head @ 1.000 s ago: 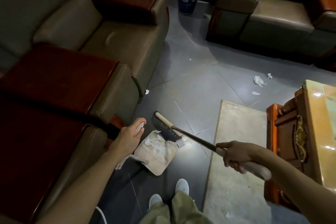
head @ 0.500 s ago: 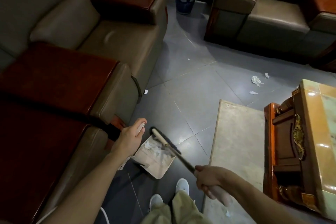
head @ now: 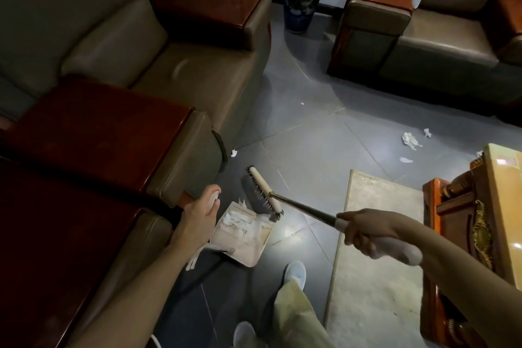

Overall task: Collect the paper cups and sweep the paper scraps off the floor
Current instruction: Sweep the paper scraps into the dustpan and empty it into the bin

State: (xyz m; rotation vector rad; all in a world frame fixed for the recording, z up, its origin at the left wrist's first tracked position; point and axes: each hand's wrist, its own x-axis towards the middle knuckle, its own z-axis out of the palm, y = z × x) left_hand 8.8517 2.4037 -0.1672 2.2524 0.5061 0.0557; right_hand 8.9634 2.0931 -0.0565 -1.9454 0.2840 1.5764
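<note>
The left hand [head: 197, 219] had its fingers curled round the upright white handle of the dustpan [head: 248, 250], which rested on the floor [head: 310, 150] beside the sofa armrest [head: 180, 161]; the right hand [head: 370, 227] had its fingers clamped on the pale grip of the broom [head: 303, 209], whose bristle head [head: 264, 195] sat just at the pan's mouth. A heap of paper scraps [head: 238, 219] lay inside the pan; one scrap [head: 233, 153] lay near the sofa's foot; a loose cluster [head: 411, 140] lay well apart across the tiles, near the corner of the wooden surface [head: 497, 206] and beyond the rug [head: 375, 248]; no paper cups were in view.

The scraps looked like crumpled tissue, so they were probably very light and soft; a fast stroke would likely have sent them fluttering ahead of the bristles or left them clinging there, so short, low strokes seemed wiser. The glossy tiles should have let them slide easily, though the rug's edge might have snagged them. The broom appeared light and stiff; the end grip gave reach for the far cluster, while a hold further down the dark shaft would have given finer control near the pan. The pan seemed thin and light; it was best carried by its upright handle and kept level, lest the heap spill.
</note>
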